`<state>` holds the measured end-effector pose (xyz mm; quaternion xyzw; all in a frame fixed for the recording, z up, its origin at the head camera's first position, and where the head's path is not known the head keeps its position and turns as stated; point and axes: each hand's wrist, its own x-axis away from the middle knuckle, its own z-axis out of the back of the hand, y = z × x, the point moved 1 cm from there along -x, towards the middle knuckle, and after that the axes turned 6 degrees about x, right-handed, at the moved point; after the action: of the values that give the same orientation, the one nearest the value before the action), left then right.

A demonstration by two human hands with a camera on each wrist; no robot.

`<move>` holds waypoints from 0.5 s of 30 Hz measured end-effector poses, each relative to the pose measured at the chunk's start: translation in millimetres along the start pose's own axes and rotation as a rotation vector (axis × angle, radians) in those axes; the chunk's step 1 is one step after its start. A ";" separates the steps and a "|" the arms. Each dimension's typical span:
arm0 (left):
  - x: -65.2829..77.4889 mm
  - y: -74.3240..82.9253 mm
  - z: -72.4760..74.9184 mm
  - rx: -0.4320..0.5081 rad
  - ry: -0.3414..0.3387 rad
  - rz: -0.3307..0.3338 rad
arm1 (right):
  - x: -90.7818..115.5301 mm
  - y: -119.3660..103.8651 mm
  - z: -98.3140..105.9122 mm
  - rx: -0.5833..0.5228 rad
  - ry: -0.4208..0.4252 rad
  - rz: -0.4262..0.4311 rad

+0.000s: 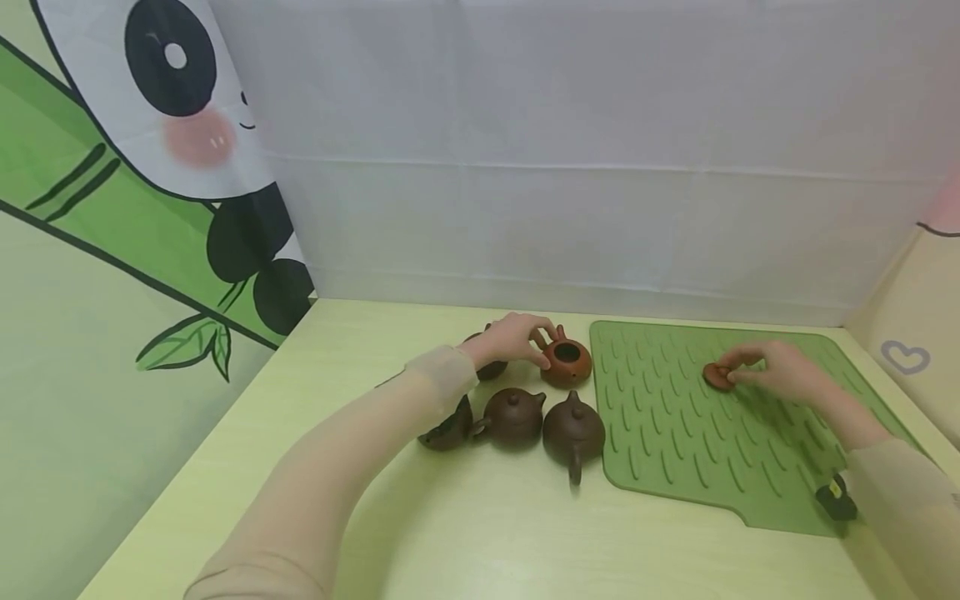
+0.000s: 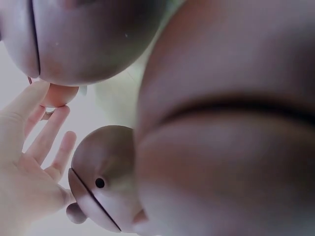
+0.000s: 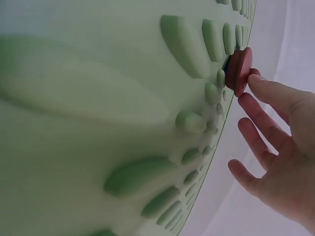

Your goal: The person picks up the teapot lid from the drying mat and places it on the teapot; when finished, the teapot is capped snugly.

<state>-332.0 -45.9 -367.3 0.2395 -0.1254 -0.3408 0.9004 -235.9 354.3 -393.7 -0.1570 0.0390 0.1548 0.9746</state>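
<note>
My left hand point(image 1: 517, 335) holds a lidless reddish-brown teapot point(image 1: 566, 373) at its left side, thumb and fingers on it; the dark opening faces up. In the left wrist view, dark pots in front partly hide this teapot point(image 2: 60, 96). Over the green mat point(image 1: 660, 417), my right hand point(image 1: 780, 371) pinches a small reddish-brown teapot lid point(image 1: 717, 377) by its knob. The right wrist view shows the lid point(image 3: 238, 72) at the mat's ridges, with the thumb at the knob and the other fingers spread.
Two dark brown lidded teapots, one middle point(image 1: 513, 419) and one right point(image 1: 574, 433), stand in front of the red one. Another dark pot point(image 1: 447, 429) is partly behind my left forearm, and one more point(image 1: 491, 369) sits under that hand. A small black object point(image 1: 836, 498) is by my right sleeve.
</note>
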 end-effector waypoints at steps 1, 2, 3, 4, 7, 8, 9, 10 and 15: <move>0.0 -0.3 -0.3 0.009 0.000 -0.002 | -0.3 -0.1 -0.1 0.001 -0.001 -0.003; 0.1 -0.6 -0.5 0.014 0.000 -0.004 | -0.6 -0.1 -0.2 0.002 -0.001 -0.005; 0.2 -0.6 -0.4 0.022 0.001 -0.005 | -0.9 0.0 -0.2 0.004 -0.001 -0.008; 0.3 -0.8 -0.4 0.023 0.003 -0.005 | -1.2 0.3 -0.3 0.005 -0.001 -0.011; 0.7 -0.5 0.1 0.033 0.003 0.001 | -1.8 1.5 -0.6 -0.005 -0.003 -0.022; 0.8 -0.2 0.4 0.036 0.001 0.003 | -1.7 1.8 -0.7 -0.011 -0.004 -0.026; 0.9 0.1 0.6 0.038 -0.001 0.004 | -1.6 2.0 -0.7 -0.016 -0.005 -0.031; 1.0 0.5 0.8 0.038 -0.004 0.005 | -1.5 2.4 -0.8 -0.021 -0.006 -0.036; 2.0 2.3 1.3 0.047 -0.016 -0.004 | -1.2 1.0 -0.1 -0.036 -0.003 -0.066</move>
<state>-329.7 -46.2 -364.9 0.2582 -0.1399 -0.3415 0.8928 -237.3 354.8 -393.9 -0.1753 0.0295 0.1237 0.9763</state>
